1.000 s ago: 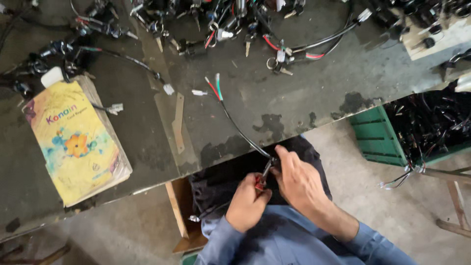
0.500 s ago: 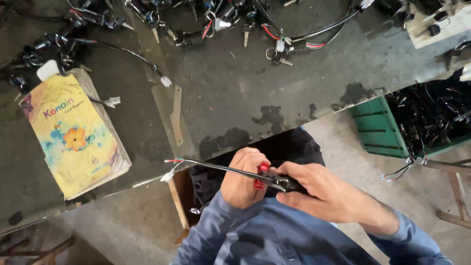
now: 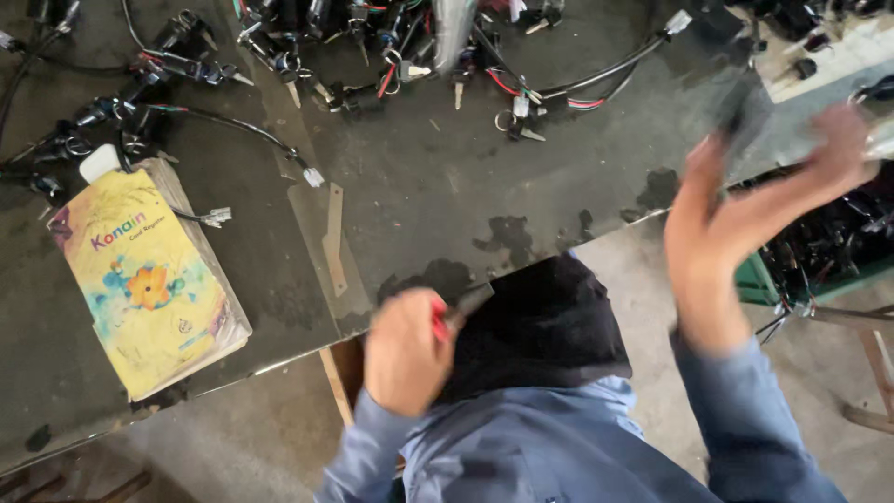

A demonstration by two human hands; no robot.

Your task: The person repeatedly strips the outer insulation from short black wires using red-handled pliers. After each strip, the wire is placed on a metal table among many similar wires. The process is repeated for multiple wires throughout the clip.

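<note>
A dark, stained workbench fills the far part of the view, seen from above. Along its far edge lies a tangle of black cable assemblies with red and green wires, small white plugs and metal keys. On the left of the bench rests a thick yellow booklet with a worn spine, an orange flower on its cover and coloured lettering near its top. A thin pale strip lies flat on the bench to the right of the booklet.

At the near edge, the left hand is clenched around a red-handled tool, whose dark tip points right, over a black cloth on the person's lap. The right hand is raised at the right, blurred, wrist upward and fingers spread open toward the far right; a dark smear shows near its fingertips, but I cannot tell whether it holds anything. Beyond it stands a green crate filled with dark cable parts, just beside the bench's right end. Both sleeves are blue.
</note>
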